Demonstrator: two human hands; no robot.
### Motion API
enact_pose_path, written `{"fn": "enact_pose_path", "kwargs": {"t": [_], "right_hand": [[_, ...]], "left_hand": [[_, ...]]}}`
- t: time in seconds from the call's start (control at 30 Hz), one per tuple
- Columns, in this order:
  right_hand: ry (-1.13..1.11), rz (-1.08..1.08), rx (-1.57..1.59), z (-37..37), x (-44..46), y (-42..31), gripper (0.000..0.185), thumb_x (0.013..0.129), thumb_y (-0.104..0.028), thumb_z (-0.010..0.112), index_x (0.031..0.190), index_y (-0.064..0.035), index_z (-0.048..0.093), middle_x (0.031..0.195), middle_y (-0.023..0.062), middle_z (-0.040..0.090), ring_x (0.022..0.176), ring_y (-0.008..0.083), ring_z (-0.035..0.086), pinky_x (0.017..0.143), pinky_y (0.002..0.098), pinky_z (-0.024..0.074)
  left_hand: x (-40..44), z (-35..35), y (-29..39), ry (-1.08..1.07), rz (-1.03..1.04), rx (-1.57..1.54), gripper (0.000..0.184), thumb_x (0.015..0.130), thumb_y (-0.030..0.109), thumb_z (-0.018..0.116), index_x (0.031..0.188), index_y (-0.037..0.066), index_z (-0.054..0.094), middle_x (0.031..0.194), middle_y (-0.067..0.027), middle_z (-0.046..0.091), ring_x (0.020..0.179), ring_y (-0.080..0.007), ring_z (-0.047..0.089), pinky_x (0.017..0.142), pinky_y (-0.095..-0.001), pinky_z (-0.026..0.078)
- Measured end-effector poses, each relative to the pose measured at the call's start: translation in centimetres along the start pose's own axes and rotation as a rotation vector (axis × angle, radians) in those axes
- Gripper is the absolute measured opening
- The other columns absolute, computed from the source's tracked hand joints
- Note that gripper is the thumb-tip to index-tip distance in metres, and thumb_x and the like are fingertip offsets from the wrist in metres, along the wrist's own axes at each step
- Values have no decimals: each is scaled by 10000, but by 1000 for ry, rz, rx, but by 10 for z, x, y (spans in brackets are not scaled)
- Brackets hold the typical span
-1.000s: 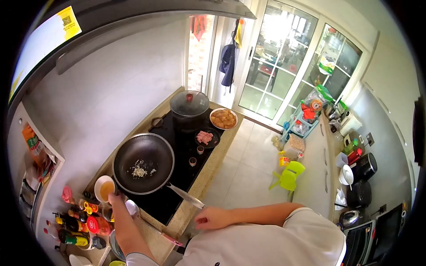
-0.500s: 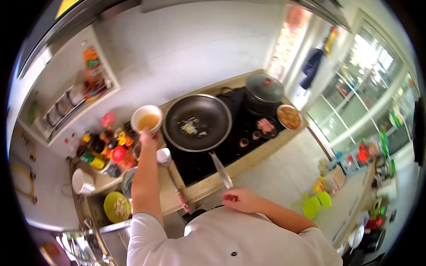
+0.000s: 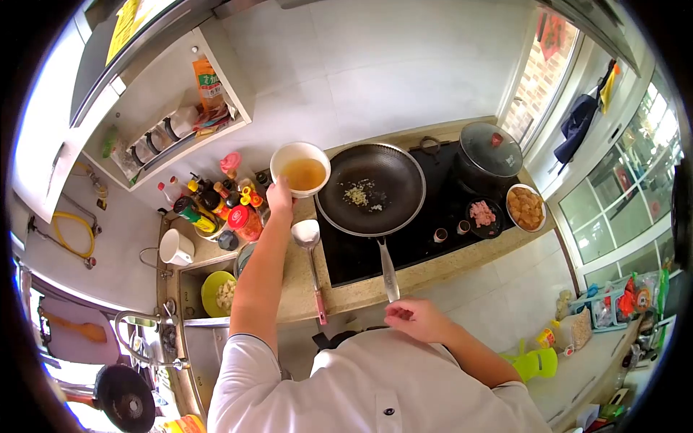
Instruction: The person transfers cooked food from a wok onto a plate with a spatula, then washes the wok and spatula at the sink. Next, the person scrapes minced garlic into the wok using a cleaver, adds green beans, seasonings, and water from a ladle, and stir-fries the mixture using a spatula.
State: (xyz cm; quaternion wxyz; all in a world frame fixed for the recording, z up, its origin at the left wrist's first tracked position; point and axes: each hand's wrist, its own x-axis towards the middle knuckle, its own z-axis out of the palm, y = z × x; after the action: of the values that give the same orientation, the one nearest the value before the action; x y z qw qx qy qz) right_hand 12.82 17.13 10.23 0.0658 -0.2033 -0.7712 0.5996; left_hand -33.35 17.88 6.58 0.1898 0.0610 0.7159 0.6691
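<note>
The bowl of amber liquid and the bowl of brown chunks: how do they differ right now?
The bowl of amber liquid is held in the left hand; the bowl of brown chunks rests by the right end of the cooktop. The bowl of amber liquid shows bare inner wall above its contents; the bowl of brown chunks looks nearly full. Both are round, open and white-rimmed.

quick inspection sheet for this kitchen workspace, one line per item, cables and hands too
Surface: black cooktop set in a stone-look counter
Job's things: bowl of amber liquid beside the pan, which holds chopped pale bits
Clutter: bottles and jars crowded together left of the pan
Hands: left hand grips the bowl; right hand near the pan handle's end, contact unclear
Cables: nothing seen
Surroundings: sink at left, glass door at right
</note>
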Motion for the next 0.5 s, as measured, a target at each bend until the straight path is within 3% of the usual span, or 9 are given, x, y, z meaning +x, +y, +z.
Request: {"fn": "enact_pose_path", "kwargs": {"t": [0.03,0.07,0.13,0.17,0.23,0.37,0.43,0.5], "right_hand": [[-5,5,22,-2,0,0,244,897,-179,743,1071,-17,687,938,74,705,841,141,675,747,282,548],[-11,5,32,-4,0,1,244,897,-179,743,1071,-17,687,938,74,705,841,141,675,747,282,548],[-7,22,25,-10,-2,2,242,893,-163,744,1073,-13,684,943,76,705,845,140,674,755,280,549],[-9,22,32,-12,-3,3,242,893,-163,744,1073,-13,684,943,76,705,845,140,674,755,280,549],[-1,13,62,-18,-5,5,237,889,-146,746,1072,-8,685,938,72,706,839,137,671,757,275,546],[1,19,77,-31,-9,8,235,883,-132,748,1068,-2,685,926,66,707,830,135,669,746,271,541],[66,-58,87,-34,-11,15,265,890,-192,744,1073,-8,686,865,81,714,734,139,647,685,291,535],[57,-14,85,-41,-13,15,246,883,-161,749,1065,-8,689,891,75,712,778,135,658,704,281,535]], "left_hand": [[0,2,0,53,8,118,461,857,425,553,929,-26,623,760,-145,649,590,-251,617,558,-374,498],[2,3,0,59,7,127,461,857,425,553,929,-26,623,760,-145,649,590,-251,617,558,-374,498],[1,6,0,119,216,282,555,841,459,552,1029,-50,671,884,-206,697,804,-324,672,766,-421,514],[0,7,-1,121,215,289,555,841,459,552,1029,-50,671,884,-206,697,804,-324,672,766,-421,514],[-28,16,22,120,216,371,594,826,474,551,1112,-29,685,982,-243,702,971,-365,663,908,-434,466],[-29,28,26,119,251,478,569,820,468,552,1115,1,692,971,-242,704,966,-371,670,889,-428,478],[-28,36,24,113,263,444,563,814,463,554,1111,5,692,963,-245,704,957,-389,671,875,-439,484],[-29,43,27,103,267,502,561,810,459,554,1108,4,691,956,-246,703,951,-394,671,867,-445,487]]}}
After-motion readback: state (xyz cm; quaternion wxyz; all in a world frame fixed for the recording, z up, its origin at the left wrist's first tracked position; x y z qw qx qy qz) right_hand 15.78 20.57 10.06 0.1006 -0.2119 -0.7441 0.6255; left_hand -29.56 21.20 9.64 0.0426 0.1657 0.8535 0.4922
